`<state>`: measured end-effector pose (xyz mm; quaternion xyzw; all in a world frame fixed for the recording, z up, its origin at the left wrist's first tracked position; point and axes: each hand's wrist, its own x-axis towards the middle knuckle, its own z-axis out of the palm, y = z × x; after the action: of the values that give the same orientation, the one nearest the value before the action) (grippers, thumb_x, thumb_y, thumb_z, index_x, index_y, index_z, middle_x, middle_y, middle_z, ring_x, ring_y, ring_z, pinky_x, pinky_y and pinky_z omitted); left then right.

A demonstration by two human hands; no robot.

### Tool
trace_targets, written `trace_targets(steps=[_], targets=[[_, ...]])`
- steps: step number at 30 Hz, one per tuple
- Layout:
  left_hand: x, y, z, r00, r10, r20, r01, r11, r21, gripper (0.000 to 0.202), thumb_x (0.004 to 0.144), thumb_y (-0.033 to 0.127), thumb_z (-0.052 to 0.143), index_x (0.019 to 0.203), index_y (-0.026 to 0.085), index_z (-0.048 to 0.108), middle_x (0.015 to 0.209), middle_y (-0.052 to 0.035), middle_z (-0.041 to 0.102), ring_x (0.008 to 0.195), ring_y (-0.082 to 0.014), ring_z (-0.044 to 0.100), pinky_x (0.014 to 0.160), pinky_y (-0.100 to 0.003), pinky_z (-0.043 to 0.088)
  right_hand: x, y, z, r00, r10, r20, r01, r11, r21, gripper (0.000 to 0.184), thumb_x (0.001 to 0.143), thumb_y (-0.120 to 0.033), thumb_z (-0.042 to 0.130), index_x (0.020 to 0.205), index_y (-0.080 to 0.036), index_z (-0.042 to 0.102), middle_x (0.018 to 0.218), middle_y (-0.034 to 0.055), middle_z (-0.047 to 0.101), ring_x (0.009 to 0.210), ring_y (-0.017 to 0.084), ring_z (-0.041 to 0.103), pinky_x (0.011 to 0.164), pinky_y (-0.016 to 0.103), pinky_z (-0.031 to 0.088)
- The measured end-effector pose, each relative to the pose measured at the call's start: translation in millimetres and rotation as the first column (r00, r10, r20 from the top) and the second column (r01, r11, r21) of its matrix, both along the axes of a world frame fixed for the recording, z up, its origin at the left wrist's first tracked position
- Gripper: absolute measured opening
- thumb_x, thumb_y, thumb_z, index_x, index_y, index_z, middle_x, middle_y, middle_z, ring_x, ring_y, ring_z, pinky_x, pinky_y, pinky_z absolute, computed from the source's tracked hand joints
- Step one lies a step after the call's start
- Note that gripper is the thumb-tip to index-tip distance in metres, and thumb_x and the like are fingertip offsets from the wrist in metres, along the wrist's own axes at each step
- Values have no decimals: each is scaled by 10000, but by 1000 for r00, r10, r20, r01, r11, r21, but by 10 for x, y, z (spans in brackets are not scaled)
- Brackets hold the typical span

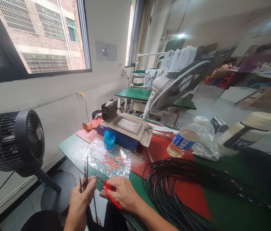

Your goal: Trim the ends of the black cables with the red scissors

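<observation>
My left hand (79, 200) is closed around a small bunch of black cables (84, 183), whose upper ends show thin coloured wires. Its thumb and forefinger pinch a fine wire end in front of the tips of some red-handled cutters (113, 199). My right hand (127, 195) grips those cutters, with the points directed left toward the left hand. Whether the jaws touch a wire is too small to tell. Just beyond both hands, red and yellowish wire scraps (113, 162) lie on a clear plastic bag (93, 153), with a blue cup (109, 140) at its far side.
Behind the cup stands a blue-sided heated metal box (126, 126) with a small fan (110, 111). A large coil of black cables (169, 179) covers the right side, near a bottle of liquid (182, 141). Fans stand at left (15, 141) and beyond the table (178, 86).
</observation>
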<state>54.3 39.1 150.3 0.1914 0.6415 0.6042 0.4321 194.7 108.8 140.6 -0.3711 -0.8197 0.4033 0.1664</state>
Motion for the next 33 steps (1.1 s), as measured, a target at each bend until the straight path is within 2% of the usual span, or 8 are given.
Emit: trace_targets(steps=[9, 13, 17, 20, 23, 26, 30, 33], targets=[[30, 172, -10, 999, 5, 44, -3, 1000, -31, 462, 459, 408, 771, 765, 81, 663, 421, 53, 436, 397, -42, 299, 359, -184, 198, 15, 91, -48, 993, -115, 4, 115, 993, -10, 487, 684, -440, 601, 438, -145, 302, 470, -55, 184, 458, 51, 200, 450, 233, 112], [6, 157, -91, 998, -28, 52, 28, 1000, -1, 512, 485, 394, 763, 868, 70, 658, 404, 57, 421, 375, -37, 279, 359, -196, 152, 15, 119, -36, 981, -137, -139, 116, 981, -154, 484, 696, -472, 586, 433, -146, 343, 448, -59, 220, 442, 44, 220, 428, 213, 131], [5, 89, -189, 992, -119, 46, 117, 992, 34, 517, 520, 405, 742, 909, 80, 640, 420, 22, 492, 346, -31, 282, 387, -213, 109, 4, 112, -66, 912, -193, -362, -17, 863, -504, 460, 726, -573, 512, 565, -142, 519, 402, -61, 354, 358, 48, 295, 372, 187, 197], [48, 36, -254, 986, -148, 72, 147, 989, 19, 452, 512, 417, 745, 813, 97, 638, 409, 4, 529, 322, -26, 267, 397, -227, 74, -13, 98, -90, 855, -232, -463, -125, 775, -620, 485, 710, -598, 524, 573, -133, 540, 380, -57, 389, 308, 49, 319, 333, 185, 213], [89, 4, -305, 979, -184, 85, 184, 983, 7, 424, 509, 437, 739, 749, 103, 637, 390, -7, 541, 302, -20, 248, 392, -234, 64, -23, 80, -83, 835, -243, -494, -168, 743, -648, 489, 682, -599, 563, 557, -127, 546, 365, -58, 397, 297, 45, 327, 319, 178, 224], [105, -10, -319, 974, -205, 94, 206, 979, 0, 392, 536, 450, 718, 687, 98, 631, 378, -16, 536, 300, -17, 255, 387, -229, 66, -25, 56, -75, 841, -230, -491, -169, 750, -640, 474, 665, -587, 594, 557, -127, 546, 361, -67, 397, 298, 36, 316, 317, 170, 215], [113, -19, -262, 973, -197, 118, 200, 980, -19, 366, 563, 447, 701, 629, 97, 618, 378, -13, 518, 304, -7, 249, 377, -211, 64, -27, 30, -109, 836, -185, -517, -184, 793, -581, 442, 644, -541, 649, 548, -123, 538, 382, -64, 415, 313, 30, 326, 325, 166, 198], [129, -27, -203, 971, -187, 148, 192, 981, -15, 360, 552, 446, 709, 596, 102, 612, 371, 9, 479, 321, -7, 251, 365, -190, 82, -34, 24, -130, 822, -193, -536, -213, 769, -603, 455, 662, -556, 627, 584, -113, 559, 394, -58, 424, 321, 33, 333, 334, 172, 205]])
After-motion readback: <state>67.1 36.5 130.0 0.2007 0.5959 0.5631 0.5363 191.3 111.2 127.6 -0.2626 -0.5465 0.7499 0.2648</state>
